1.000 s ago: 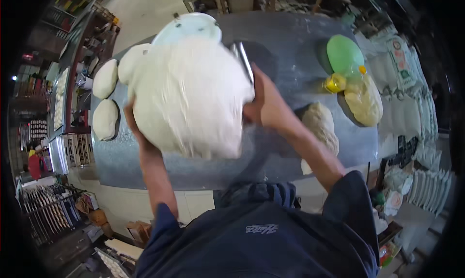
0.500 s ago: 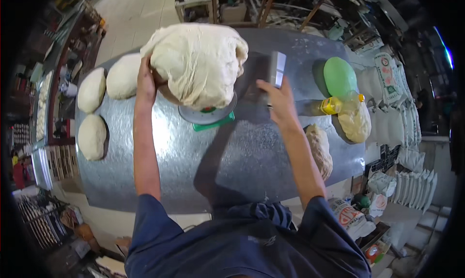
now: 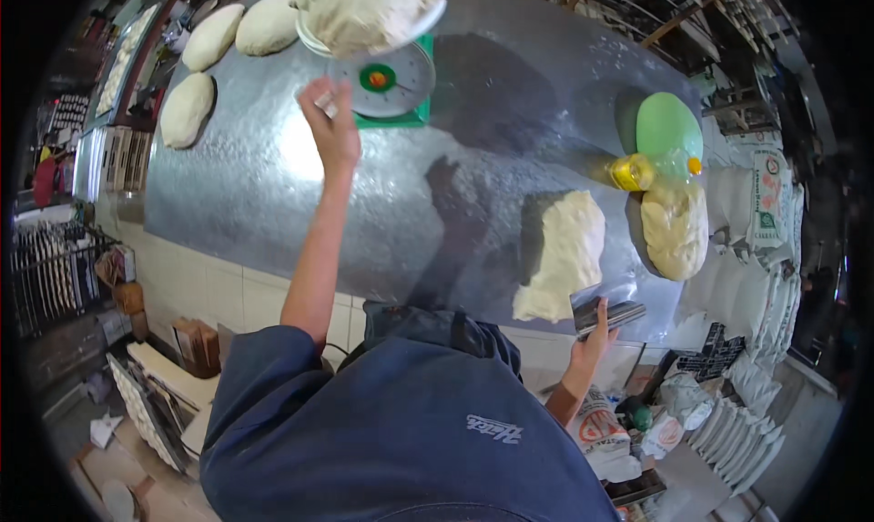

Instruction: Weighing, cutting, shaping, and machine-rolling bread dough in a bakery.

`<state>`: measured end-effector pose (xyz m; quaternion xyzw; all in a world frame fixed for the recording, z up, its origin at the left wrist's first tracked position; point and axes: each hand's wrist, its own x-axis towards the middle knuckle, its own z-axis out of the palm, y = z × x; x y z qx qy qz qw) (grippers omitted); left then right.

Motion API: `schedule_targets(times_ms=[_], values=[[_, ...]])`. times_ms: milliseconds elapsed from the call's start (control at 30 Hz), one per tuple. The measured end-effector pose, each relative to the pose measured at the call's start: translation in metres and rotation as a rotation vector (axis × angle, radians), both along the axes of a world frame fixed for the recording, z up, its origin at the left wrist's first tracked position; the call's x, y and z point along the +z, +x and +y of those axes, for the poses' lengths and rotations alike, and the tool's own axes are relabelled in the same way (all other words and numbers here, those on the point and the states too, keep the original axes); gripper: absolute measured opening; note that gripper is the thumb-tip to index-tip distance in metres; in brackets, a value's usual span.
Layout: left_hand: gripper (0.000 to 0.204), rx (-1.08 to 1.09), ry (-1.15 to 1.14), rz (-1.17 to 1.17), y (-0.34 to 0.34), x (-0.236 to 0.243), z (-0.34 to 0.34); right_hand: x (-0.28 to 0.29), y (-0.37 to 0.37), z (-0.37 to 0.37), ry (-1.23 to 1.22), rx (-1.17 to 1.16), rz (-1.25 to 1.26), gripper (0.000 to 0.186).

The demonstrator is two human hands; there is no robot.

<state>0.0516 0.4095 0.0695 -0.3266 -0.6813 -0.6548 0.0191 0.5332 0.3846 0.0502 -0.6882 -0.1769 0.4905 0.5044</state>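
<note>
My left hand (image 3: 332,121) is open, fingers apart and slightly bent, just left of the round dial of a green scale (image 3: 396,85). On the scale, a large dough lump (image 3: 373,3) sits in a pale pan (image 3: 419,30), partly cut off by the top edge. My right hand (image 3: 592,340) grips a metal dough scraper (image 3: 624,314) at the table's near edge, beside an irregular slab of dough (image 3: 564,244). Right of that slab lie another dough piece (image 3: 674,240), a yellow bottle (image 3: 630,172) and a green oval object (image 3: 667,131).
Several rounded dough pieces (image 3: 187,110) lie at the left of the metal table (image 3: 246,212). Stacked white sacks (image 3: 765,212) stand to the right, racks (image 3: 45,276) and boxes (image 3: 196,344) to the left. A tiled floor (image 3: 273,299) shows below the table.
The large dough has gone up and away onto the scale and left my left hand. My right hand has moved down to the near edge with the scraper. The view has shifted.
</note>
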Motion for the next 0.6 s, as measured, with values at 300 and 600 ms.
schedule_targets(times_ms=[300,600], values=[[0.050,-0.974,-0.550,-0.108,0.351,-0.113,-0.080,0.028,0.076,0.023,-0.013,1.157,-0.919,0.041],[0.032,-0.835,-0.715,-0.319,0.363,-0.097,-0.119,-0.067,0.041,0.004,0.416,1.485,-1.248,0.043]])
